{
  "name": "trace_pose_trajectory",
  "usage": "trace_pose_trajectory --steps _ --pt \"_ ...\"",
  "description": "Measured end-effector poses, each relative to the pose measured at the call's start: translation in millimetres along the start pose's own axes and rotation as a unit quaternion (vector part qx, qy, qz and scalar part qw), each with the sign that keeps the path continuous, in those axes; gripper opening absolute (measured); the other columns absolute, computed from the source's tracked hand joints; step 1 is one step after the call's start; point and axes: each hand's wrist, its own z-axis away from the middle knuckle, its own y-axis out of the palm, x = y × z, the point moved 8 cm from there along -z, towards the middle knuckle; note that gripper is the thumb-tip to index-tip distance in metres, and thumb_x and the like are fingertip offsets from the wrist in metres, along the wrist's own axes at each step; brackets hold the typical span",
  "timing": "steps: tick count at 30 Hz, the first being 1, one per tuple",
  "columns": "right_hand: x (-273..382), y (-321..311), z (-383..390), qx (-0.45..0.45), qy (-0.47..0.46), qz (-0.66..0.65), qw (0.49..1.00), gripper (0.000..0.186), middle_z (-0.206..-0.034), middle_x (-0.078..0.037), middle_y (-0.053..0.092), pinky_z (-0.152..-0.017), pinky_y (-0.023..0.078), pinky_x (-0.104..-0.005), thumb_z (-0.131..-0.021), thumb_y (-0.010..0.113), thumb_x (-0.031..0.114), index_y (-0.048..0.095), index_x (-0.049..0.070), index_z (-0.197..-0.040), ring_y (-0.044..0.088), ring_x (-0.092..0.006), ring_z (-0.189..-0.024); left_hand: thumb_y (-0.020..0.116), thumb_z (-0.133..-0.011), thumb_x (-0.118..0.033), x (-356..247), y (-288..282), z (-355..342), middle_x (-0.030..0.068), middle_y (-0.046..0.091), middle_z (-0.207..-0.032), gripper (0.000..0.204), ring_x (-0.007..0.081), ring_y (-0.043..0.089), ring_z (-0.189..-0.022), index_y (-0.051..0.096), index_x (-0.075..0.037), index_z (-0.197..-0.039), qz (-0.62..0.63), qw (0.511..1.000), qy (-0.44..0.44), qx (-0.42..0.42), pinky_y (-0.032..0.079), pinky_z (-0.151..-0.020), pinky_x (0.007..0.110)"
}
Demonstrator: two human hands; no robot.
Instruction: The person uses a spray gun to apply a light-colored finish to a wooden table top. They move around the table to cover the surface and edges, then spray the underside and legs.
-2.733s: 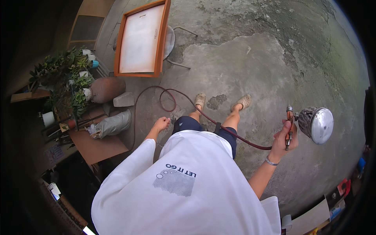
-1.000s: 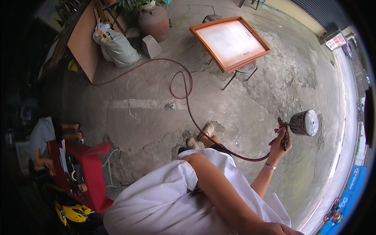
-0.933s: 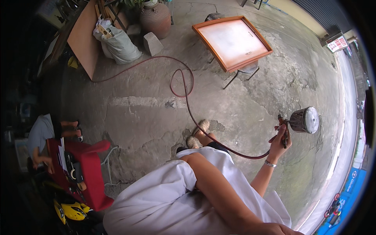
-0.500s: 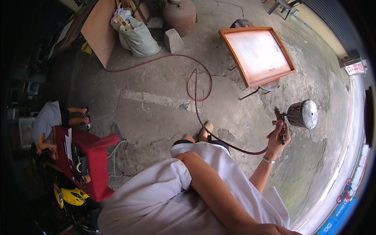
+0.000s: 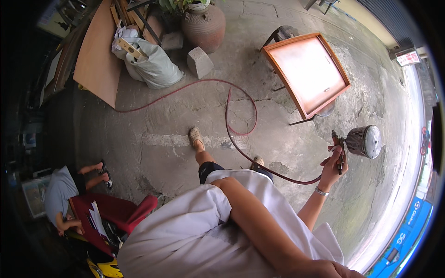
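Right hand [image 5: 332,163] is closed tight around the grip of the spray gun [image 5: 341,149], fingers wrapped, metal cup [image 5: 365,141] sticking out to the side, held up over the concrete floor just below the orange-framed panel [image 5: 307,73] on its stand; left hand [image 5: 336,268] sits at the bottom edge, arm bent across the white shirt, and I can't tell if it's open or holding anything. Biggest risk I see is the red hose [image 5: 241,116] looping on the floor right by the feet: a step could snag it, yank the gun off aim or trip the person, and a tilt of the cup could spill it.
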Motion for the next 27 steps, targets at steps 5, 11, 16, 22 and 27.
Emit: trace_pose_trajectory --steps 5,11,16,22,27 --pt "62.7 79.6 34.3 -0.067 0.063 -0.020 0.996 0.037 -0.091 -0.009 0.076 -0.038 0.038 -0.0208 -0.107 0.058 0.028 0.072 -0.004 -0.117 0.054 -0.0063 -0.043 0.062 -0.105 -0.025 -46.4 108.3 27.3 -0.0006 0.059 -0.093 0.021 0.0061 0.054 -0.083 0.054 -0.006 -0.108 0.064 0.998 -0.011 -0.003 0.045 -0.075 0.025" --pt "98.7 126.9 72.6 -0.123 0.118 0.009 0.985 0.037 -0.094 -0.009 0.076 -0.038 0.038 -0.0198 -0.107 0.058 0.030 0.072 -0.003 -0.119 0.054 -0.0053 -0.043 0.062 -0.105 -0.026 -92.3 181.3 45.6 -0.0008 0.058 -0.093 0.021 0.0062 0.053 -0.083 0.053 -0.007 -0.108 0.118 0.992 -0.030 -0.032 0.045 -0.076 0.025" --pt "98.6 163.3 72.7 -0.179 0.156 -0.045 0.970 0.036 -0.092 -0.007 0.075 -0.039 0.039 -0.0201 -0.107 0.059 0.030 0.073 0.000 -0.119 0.054 -0.0056 -0.044 0.062 -0.105 -0.026 -142.0 191.8 48.6 -0.0010 0.057 -0.094 0.021 0.0063 0.053 -0.084 0.052 -0.008 -0.108 0.107 0.992 -0.026 -0.067 0.044 -0.076 0.025" --pt "57.3 175.4 73.2 -0.254 0.222 0.046 0.940 0.034 -0.085 -0.004 0.074 -0.040 0.039 -0.0221 -0.106 0.061 0.030 0.074 0.001 -0.118 0.053 -0.0055 -0.044 0.059 -0.107 -0.024 -292.5 118.4 136.9 -0.0022 0.051 -0.100 0.018 0.0054 0.048 -0.088 0.049 -0.009 -0.111 -0.466 0.839 -0.080 -0.269 0.041 -0.081 0.024" --pt "74.8 213.9 52.3 -0.281 0.182 -0.011 0.942 0.036 -0.085 -0.006 0.074 -0.042 0.041 -0.0212 -0.105 0.062 0.033 0.074 0.001 -0.117 0.054 -0.0055 -0.047 0.060 -0.104 -0.008 -455.9 75.8 367.3 -0.0027 0.051 -0.098 0.014 0.0044 0.049 -0.081 0.051 -0.009 -0.115 -0.554 0.605 -0.078 -0.567 0.042 -0.070 0.021"
